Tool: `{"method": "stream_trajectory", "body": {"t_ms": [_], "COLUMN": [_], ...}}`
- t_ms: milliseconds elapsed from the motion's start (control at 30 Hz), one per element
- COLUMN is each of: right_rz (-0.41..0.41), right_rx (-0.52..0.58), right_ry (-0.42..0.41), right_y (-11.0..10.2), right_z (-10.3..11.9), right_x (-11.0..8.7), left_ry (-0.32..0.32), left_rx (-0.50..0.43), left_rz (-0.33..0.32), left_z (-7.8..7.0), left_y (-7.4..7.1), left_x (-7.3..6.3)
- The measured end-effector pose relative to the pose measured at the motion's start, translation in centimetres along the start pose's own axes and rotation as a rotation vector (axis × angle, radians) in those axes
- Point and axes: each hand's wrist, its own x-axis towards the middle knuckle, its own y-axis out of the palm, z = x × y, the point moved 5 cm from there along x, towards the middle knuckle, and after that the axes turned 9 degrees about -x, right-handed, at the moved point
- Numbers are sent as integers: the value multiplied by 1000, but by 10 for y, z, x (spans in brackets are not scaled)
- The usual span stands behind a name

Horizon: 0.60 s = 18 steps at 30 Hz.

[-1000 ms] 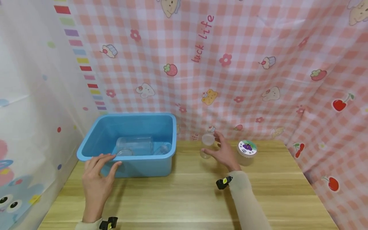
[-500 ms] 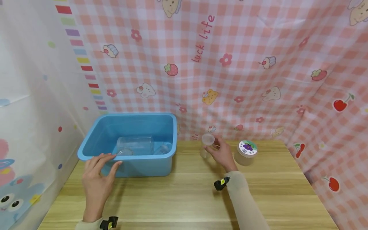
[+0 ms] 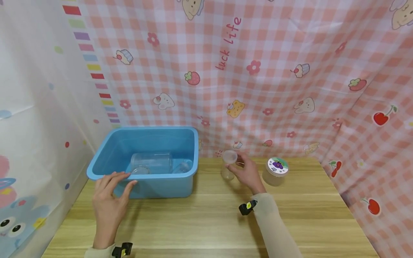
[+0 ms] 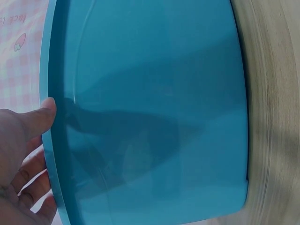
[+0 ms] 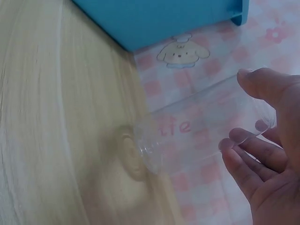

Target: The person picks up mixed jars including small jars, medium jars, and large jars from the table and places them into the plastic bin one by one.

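Observation:
My right hand (image 3: 246, 173) grips a clear plastic jar (image 5: 197, 126) near its top, thumb on one side and fingers on the other. In the head view its round, whitish top (image 3: 229, 157) faces up, and the jar stands close over the table. My left hand (image 3: 109, 200) rests on the near rim of a blue tub (image 3: 161, 176), fingers extended along the edge. The left wrist view has its thumb (image 4: 44, 112) touching that rim. Inside the tub lie a large clear jar (image 3: 151, 163) on its side and smaller clear pieces (image 3: 183, 167).
A frosted jar with a white, purple-flower lid (image 3: 277, 166) stands right of my right hand. The wooden table (image 3: 206, 225) runs back to a pink checked cloth (image 3: 251, 89), and a white cloth (image 3: 42, 107) hangs on the left.
My right hand has closed its fingers on the clear jar and shifted slightly left with it. The left hand and the tub have stayed in place.

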Motion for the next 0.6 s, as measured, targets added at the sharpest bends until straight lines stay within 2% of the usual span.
{"method": "stream_trajectory", "body": {"t_ms": [300,600], "right_rz": [6,3], "right_rx": [19,23], "right_ry": [-76,-135], "right_y": [-4,-6], "right_z": [27,54], "right_x": [-3,-8], "left_ry": [7,-12], "left_rx": [4,10], "left_rz": [-7,17], "left_z": [-1,1], "left_y": [-1,-1], "left_x": [0,0]}}
